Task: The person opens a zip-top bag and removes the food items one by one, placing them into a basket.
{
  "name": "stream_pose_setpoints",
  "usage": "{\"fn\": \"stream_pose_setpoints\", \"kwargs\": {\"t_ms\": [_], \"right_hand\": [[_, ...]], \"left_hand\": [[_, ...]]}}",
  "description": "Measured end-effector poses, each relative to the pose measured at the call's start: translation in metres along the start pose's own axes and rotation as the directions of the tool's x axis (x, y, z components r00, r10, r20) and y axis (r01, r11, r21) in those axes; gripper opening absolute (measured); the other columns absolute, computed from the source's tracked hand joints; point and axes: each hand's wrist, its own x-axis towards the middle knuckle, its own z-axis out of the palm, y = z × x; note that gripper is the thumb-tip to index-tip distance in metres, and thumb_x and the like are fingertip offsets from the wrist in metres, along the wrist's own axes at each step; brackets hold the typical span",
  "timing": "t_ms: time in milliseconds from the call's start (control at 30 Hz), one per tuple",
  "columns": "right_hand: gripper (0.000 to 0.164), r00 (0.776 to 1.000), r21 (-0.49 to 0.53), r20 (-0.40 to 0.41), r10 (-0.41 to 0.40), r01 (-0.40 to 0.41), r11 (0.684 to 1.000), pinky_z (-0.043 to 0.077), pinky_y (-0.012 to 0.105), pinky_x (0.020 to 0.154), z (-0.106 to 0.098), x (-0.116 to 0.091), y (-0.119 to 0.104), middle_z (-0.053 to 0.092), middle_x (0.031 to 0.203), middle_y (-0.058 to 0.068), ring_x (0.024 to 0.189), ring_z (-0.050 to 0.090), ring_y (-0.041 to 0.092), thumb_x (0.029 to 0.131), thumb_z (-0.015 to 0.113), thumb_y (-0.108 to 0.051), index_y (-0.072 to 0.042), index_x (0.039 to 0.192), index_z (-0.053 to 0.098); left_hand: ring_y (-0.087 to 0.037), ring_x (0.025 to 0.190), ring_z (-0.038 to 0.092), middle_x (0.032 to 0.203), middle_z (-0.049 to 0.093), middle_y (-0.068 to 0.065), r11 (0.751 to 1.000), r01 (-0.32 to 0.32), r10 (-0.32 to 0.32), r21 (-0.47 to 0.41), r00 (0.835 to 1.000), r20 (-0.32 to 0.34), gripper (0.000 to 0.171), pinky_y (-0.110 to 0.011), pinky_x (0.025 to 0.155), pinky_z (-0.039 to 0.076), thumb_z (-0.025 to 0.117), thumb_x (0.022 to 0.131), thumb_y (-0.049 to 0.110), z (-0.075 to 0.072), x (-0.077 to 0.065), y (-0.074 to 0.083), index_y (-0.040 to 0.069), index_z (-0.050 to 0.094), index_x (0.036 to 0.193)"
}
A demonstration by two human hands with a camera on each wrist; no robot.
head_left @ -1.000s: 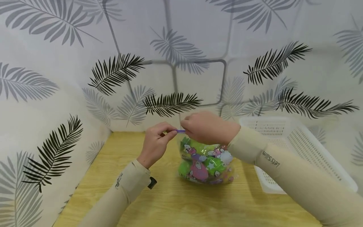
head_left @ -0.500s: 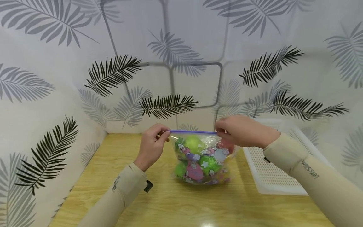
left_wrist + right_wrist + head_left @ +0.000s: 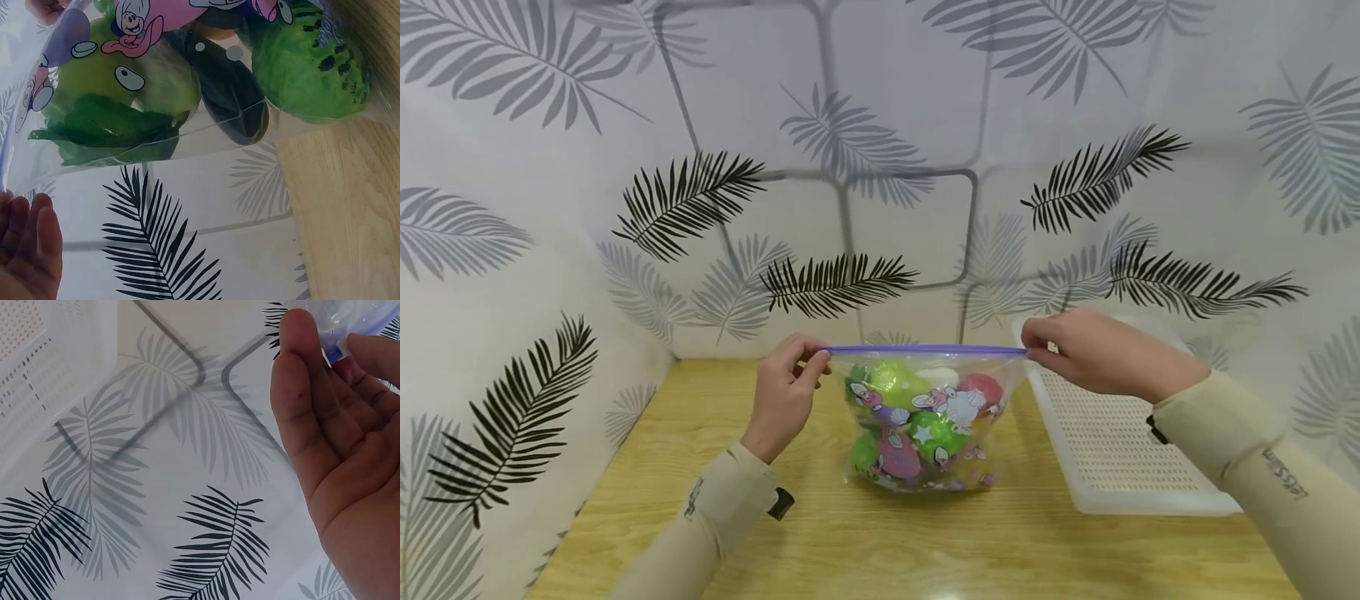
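Observation:
A clear zip bag [image 3: 985,454] printed with pink cartoon figures stands upright on the wooden table, its purple zip strip [image 3: 925,350] stretched straight across the top. Inside are several green, dark and reddish produce-like items, among them a round green one [image 3: 306,69] with dark marks and a long dark one [image 3: 228,94]. My left hand [image 3: 781,392] pinches the strip's left end between thumb and fingers. At the other end, my right hand [image 3: 1097,354] pinches the strip's right corner, seen closely in the right wrist view, where the hand [image 3: 350,456] covers part of it.
A white perforated plastic basket [image 3: 1078,496] stands on the table to the right, partly behind the right forearm. Behind the wooden table [image 3: 865,550] hangs a white cloth [image 3: 910,225] with grey and black leaf prints.
My right hand has slid rightward along the purple strip, from beside the left hand to the bag's right corner. The left hand has stayed pinching the left end, drifting slightly left in view.

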Motion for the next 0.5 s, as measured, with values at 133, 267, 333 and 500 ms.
{"fn": "stream_pose_setpoints", "kwargs": {"t_ms": [133,267,333,500], "right_hand": [[0.004,0.998,0.073,0.033,0.050,-0.052,0.996,0.048,0.030,0.054,0.002,-0.002,-0.003,0.061,0.074,-0.008,0.057,0.050,0.004,0.094,0.059,-0.012,-0.015,0.092,0.062],[0.007,0.998,0.095,0.023,0.066,-0.068,0.993,0.046,0.029,0.053,0.004,-0.004,-0.005,0.058,0.071,-0.008,0.055,0.048,0.005,0.094,0.059,-0.009,-0.015,0.091,0.061],[0.008,0.999,0.093,0.003,0.051,-0.051,0.994,0.046,0.029,0.054,0.006,-0.003,-0.006,0.058,0.072,-0.008,0.056,0.047,0.005,0.094,0.060,-0.009,-0.015,0.090,0.061],[0.006,0.999,0.076,-0.027,0.030,-0.028,0.997,0.047,0.030,0.057,0.010,0.003,-0.010,0.060,0.074,-0.007,0.058,0.048,0.006,0.093,0.060,-0.010,-0.015,0.089,0.061]], "left_hand": [[-0.026,0.100,0.055,0.115,0.057,-0.018,0.960,0.141,-0.106,-0.242,0.983,0.152,0.026,-0.052,0.078,0.052,0.051,0.098,0.004,0.008,-0.007,-0.024,-0.001,0.052,0.123],[-0.022,0.117,0.045,0.132,0.046,-0.013,0.866,0.368,-0.223,-0.338,0.890,0.398,0.048,-0.054,0.095,0.042,0.056,0.098,0.020,0.027,-0.020,-0.049,0.009,0.035,0.139],[-0.021,0.116,0.046,0.129,0.047,-0.014,0.863,0.423,-0.263,-0.275,0.842,0.470,0.058,-0.052,0.096,0.042,0.062,0.093,0.029,0.035,-0.026,-0.052,0.013,0.033,0.141],[-0.019,0.115,0.046,0.132,0.047,-0.013,0.888,0.451,-0.359,-0.087,0.800,0.481,0.091,-0.050,0.096,0.043,0.075,0.077,0.046,0.047,-0.033,-0.042,0.017,0.025,0.148]]}}
